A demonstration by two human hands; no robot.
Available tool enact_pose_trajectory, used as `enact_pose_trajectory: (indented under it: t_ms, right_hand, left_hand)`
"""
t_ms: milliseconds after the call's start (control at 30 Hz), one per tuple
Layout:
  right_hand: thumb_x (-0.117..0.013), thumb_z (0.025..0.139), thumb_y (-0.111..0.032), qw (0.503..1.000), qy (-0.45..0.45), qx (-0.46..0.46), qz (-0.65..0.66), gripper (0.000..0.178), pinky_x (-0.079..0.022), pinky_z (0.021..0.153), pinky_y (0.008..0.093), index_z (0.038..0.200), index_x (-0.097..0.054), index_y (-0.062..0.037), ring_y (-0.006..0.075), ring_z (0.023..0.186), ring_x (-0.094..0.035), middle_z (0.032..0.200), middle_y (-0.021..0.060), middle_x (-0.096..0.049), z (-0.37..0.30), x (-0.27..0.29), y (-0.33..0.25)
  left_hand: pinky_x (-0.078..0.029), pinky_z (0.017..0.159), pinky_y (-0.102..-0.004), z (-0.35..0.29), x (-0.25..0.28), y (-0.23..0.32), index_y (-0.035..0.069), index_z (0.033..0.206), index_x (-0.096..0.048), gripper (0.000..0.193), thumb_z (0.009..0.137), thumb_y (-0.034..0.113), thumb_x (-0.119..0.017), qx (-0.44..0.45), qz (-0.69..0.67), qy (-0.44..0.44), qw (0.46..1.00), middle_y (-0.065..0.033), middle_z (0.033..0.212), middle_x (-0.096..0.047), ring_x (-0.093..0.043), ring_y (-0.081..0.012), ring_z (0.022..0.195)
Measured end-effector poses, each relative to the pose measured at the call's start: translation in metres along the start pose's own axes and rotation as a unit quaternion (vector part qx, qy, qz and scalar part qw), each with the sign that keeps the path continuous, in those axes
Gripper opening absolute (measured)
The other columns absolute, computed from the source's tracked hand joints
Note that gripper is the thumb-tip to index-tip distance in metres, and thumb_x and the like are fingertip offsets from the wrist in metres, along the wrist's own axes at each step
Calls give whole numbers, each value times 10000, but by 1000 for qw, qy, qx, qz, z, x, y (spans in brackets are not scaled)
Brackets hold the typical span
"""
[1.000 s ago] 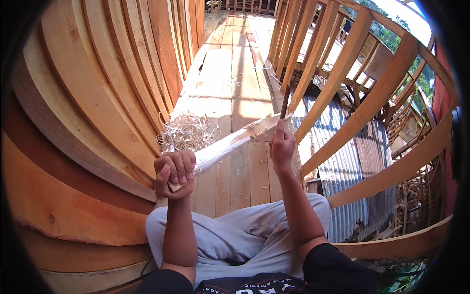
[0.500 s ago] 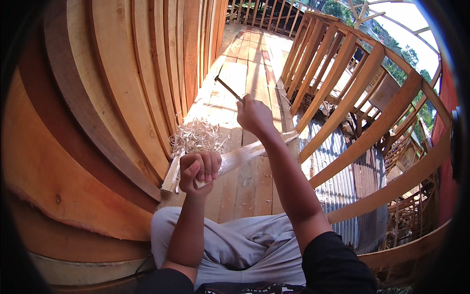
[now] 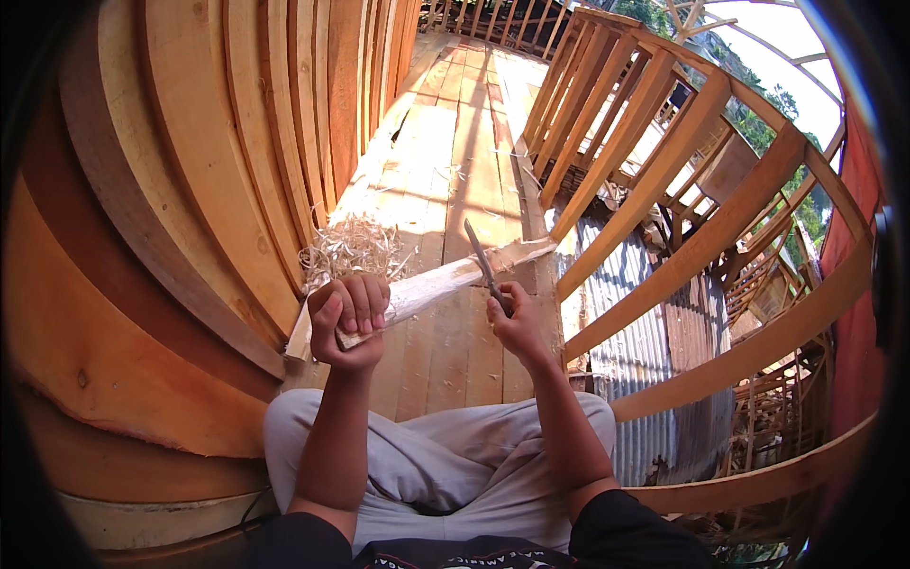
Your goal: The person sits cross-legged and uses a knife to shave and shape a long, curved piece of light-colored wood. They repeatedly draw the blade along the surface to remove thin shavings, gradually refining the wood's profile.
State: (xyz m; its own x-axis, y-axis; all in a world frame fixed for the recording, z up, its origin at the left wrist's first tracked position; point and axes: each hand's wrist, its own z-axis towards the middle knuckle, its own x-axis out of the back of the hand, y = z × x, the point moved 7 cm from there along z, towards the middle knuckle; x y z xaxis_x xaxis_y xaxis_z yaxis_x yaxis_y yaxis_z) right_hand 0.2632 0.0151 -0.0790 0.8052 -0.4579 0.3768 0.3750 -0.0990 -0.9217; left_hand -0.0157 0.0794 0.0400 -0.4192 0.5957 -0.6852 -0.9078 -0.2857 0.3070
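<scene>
While legs in grey trousers (image 3: 445,450) lay folded on a plank floor (image 3: 464,370), the fingers of the left hand (image 3: 348,322) were clamped around the near end of a pale wooden stick (image 3: 422,292), which slanted away toward a slatted railing (image 3: 697,109). The right hand's (image 3: 517,322) fingers gripped a knife (image 3: 481,256), its blade crossing over the stick, contact unclear. Curled shavings (image 3: 353,248) lay heaped beside the plank wall (image 3: 204,123).

Left hand (image 3: 351,321) clenched, right hand (image 3: 517,321) curled, well apart
</scene>
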Motion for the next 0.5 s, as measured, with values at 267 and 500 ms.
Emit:
enact_pose_trajectory:
  t_ms: [267, 500]
  right_hand:
    - [-205, 1017, -575, 996, -15, -19, -87, 750, -406, 522, 422, 578, -483, -34, 282, 461, -447, 520, 110, -444, -22, -39, -30]
    - [-317, 981, -298, 976, 92, -76, -181, 558, -434, 752, 581, 688, -628, 60, 521, 805, -587, 745, 341, -581, 15, -2, -7]
  left_hand:
    - [-363, 532, -293, -2, -16, -4, 169, 516, -351, 352, 850, 203, -456, 40, 25, -94, 994, 9, 439, -407, -407, -126, 407]
    - [-374, 548, -279, -5, -17, -1, 176, 518, -363, 366, 868, 215, -464, 50, 52, -101, 992, 33, 439, -420, -415, -99, 402]
